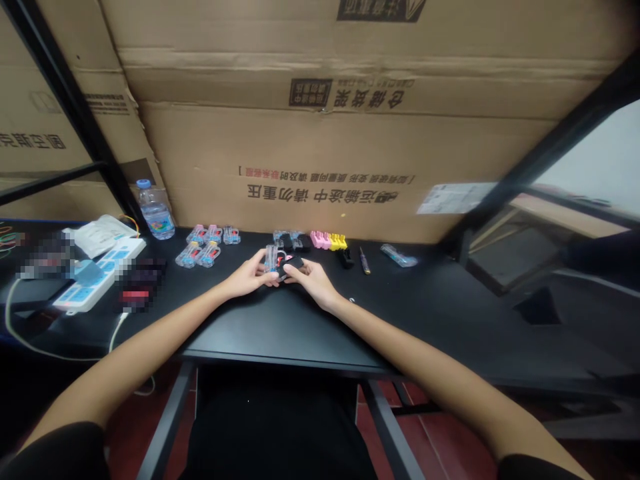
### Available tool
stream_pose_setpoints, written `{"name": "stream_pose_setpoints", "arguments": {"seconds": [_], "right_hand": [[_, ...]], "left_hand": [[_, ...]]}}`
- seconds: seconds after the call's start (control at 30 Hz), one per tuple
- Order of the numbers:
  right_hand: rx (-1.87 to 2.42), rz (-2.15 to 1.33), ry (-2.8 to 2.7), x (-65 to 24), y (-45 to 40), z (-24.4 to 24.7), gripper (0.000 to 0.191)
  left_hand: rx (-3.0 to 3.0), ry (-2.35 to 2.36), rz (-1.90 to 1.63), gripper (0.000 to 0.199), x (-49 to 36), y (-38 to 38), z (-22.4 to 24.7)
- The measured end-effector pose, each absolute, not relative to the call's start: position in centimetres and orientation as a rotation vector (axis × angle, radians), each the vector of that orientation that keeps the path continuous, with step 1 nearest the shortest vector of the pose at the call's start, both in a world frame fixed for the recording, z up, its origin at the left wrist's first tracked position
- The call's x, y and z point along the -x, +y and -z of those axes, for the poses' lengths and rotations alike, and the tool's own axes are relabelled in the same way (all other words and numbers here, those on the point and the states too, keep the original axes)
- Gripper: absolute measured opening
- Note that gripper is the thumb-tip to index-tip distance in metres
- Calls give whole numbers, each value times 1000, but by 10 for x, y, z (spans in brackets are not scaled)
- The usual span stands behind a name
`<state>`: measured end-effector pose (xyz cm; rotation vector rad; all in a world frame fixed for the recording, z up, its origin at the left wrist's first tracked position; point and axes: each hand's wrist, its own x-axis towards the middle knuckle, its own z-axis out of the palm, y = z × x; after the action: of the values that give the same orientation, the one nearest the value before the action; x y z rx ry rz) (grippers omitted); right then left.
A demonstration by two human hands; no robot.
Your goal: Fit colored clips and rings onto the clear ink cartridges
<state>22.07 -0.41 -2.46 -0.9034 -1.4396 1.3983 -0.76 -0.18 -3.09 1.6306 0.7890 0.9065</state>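
My left hand (250, 275) is closed on a clear plastic piece (271, 259) above the black table. Fingers of my right hand (315, 280) wrap round a small black part (293, 265), which touches the clear piece. Something red shows between the two. Behind my hands stand more clear and black pieces (291, 240), beside pink blocks (320, 239) and yellow blocks (338, 241). Several clear pieces with red and blue parts (199, 254) lie to the left.
A water bottle (157, 212) stands at the back left, near a white power strip (103, 275) with cables. To the right lie a screwdriver (365, 261) and a clear packet (399, 256). Cardboard (300, 140) rises behind the table (280, 330).
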Motion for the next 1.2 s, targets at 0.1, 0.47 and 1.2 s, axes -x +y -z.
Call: {"name": "stream_pose_setpoints", "arguments": {"seconds": [0.1, 0.47, 1.2], "right_hand": [[899, -1405, -1481, -222, -5, 21, 51], [830, -1481, -1614, -234, -6, 5, 52], [920, -1330, -1575, -234, -5, -3, 41]], "left_hand": [[-1688, 786, -845, 82, 12, -3, 24], [-2058, 886, -827, 57, 14, -12, 4], [-2004, 1070, -1195, 33, 15, -10, -12]]}}
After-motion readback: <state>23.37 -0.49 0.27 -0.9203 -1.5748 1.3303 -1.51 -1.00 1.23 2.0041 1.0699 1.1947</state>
